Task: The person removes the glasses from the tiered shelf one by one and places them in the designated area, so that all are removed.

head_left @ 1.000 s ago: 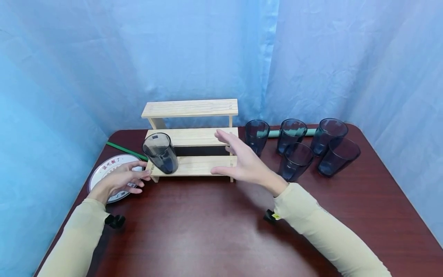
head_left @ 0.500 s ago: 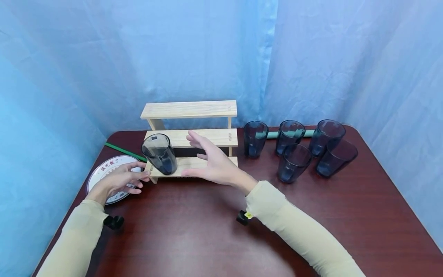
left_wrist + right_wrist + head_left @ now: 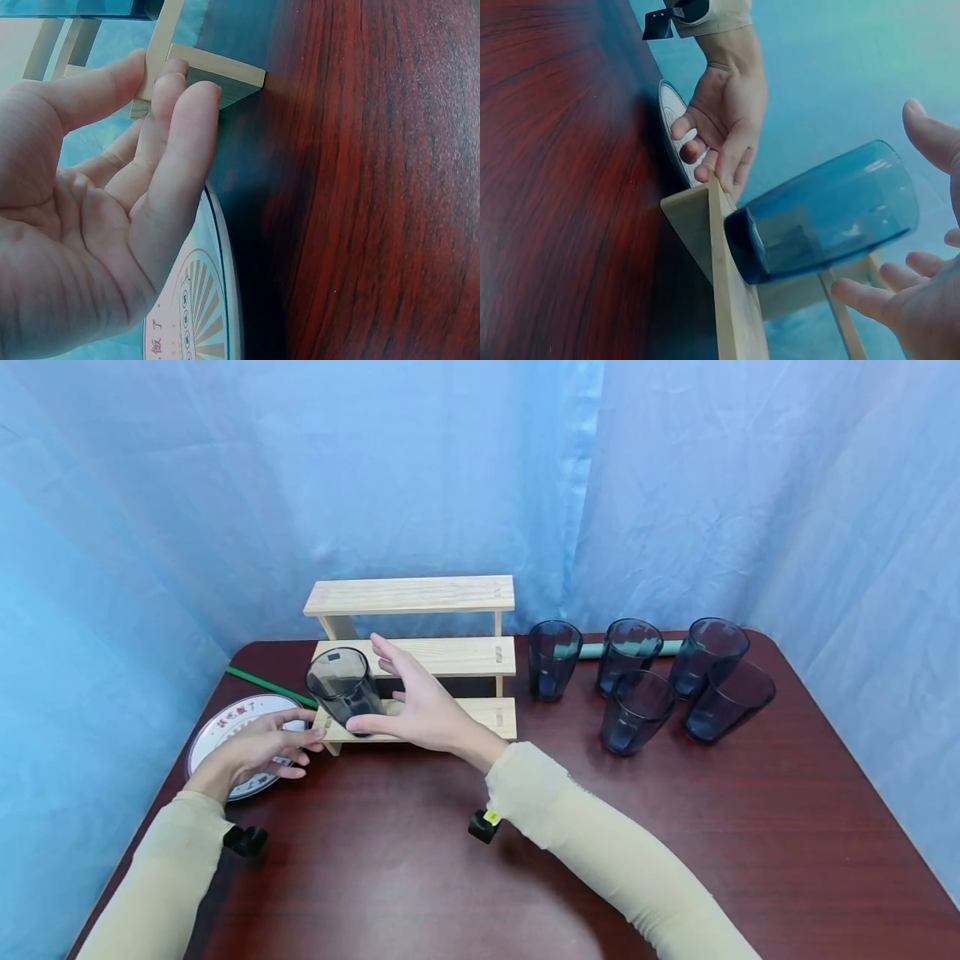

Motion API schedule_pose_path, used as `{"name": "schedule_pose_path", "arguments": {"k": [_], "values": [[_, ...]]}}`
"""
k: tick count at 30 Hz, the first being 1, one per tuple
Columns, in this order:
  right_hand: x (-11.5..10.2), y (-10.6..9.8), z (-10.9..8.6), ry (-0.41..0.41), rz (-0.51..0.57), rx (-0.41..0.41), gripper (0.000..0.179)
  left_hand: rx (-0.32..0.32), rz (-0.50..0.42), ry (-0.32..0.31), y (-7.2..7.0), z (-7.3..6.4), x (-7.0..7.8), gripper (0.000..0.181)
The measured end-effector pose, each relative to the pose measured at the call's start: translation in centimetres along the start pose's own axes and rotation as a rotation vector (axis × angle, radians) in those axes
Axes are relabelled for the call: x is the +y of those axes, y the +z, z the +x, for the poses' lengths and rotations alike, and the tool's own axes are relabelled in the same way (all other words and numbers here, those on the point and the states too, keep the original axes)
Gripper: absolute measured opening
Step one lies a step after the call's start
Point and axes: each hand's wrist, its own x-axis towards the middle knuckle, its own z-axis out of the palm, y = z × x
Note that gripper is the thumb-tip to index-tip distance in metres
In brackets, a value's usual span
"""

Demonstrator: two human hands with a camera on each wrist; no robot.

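Observation:
A three-tier wooden shelf rack stands on the dark red table. Upright on the left end of its lowest tier is a smoky glass tumbler. My left hand pinches that tier's left end between thumb and fingers, as the left wrist view shows with the thumb on the board. At the tumbler's right side is my right hand, fingers and thumb spread wide. A gap shows between this hand and the tumbler in the right wrist view.
Several more tumblers stand right of the rack, with a pale green rod behind them. Partly under my left hand is a white plate with red lettering. A thin green stick lies behind it. Blue curtains hang around the table.
From right of the rack's middle, my right hand has moved left to the tumbler on the lowest tier, its fingers still spread. The left hand keeps its place at the rack's end.

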Motion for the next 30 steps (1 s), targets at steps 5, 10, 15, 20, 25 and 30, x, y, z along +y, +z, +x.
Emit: {"name": "schedule_pose_path", "arguments": {"k": [5, 10, 15, 20, 25, 30], "values": [[0.3, 0.9, 0.9, -0.008, -0.048, 0.001, 0.103, 0.004, -0.003, 0.000, 0.0, 0.1, 0.0, 0.075], [0.3, 1.4, 1.3, -0.009, -0.081, 0.009, 0.102, 0.005, -0.005, 0.004, 0.1, 0.1, -0.1, 0.074], [0.5, 1.7, 1.7, 0.012, -0.068, 0.038, 0.100, 0.003, -0.003, 0.010, 0.0, 0.1, -0.2, 0.073], [0.9, 1.9, 1.8, 0.019, -0.073, 0.047, 0.100, -0.007, 0.001, 0.006, -0.1, 0.1, -0.4, 0.073], [1.1, 2.0, 2.0, 0.025, -0.118, 0.045, 0.102, -0.010, -0.007, 0.006, -0.2, 0.2, -0.5, 0.073], [1.4, 2.2, 2.1, 0.029, -0.142, 0.061, 0.097, -0.009, -0.005, 0.002, -0.1, 0.3, -0.3, 0.075]]}}
